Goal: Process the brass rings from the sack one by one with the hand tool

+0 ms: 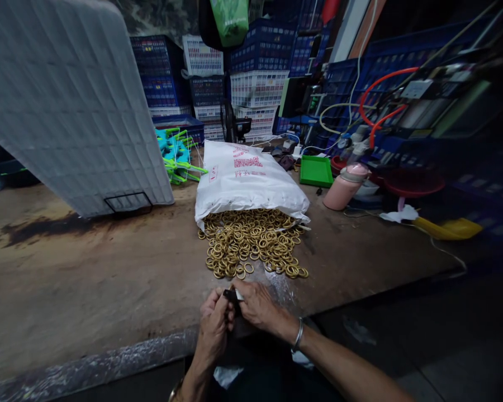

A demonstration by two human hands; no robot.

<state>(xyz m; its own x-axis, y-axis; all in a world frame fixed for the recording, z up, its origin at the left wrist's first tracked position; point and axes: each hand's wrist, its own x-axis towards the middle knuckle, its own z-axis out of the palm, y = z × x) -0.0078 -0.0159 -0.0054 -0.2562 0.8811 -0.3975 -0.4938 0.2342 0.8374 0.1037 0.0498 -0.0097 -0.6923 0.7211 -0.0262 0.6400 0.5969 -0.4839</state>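
My left hand (215,328) and my right hand (257,306) meet at the near edge of the worktable (88,279). Both are closed on a small dark object (231,295) pinched between the fingertips; what it is I cannot make out. A bracelet sits on my right wrist. Just beyond the hands lies a heap of brass-coloured rings (251,243), spilling from the open mouth of a white printed sack (247,181) that lies on its side.
A big white crate (75,106) leans tilted on the table's left. Turquoise and green plastic pieces (178,153) lie behind it. A green tray (316,170), pink bottle (344,187), red bowl (411,181) and yellow scoop (448,228) are on the right. Blue and white crates are stacked behind.
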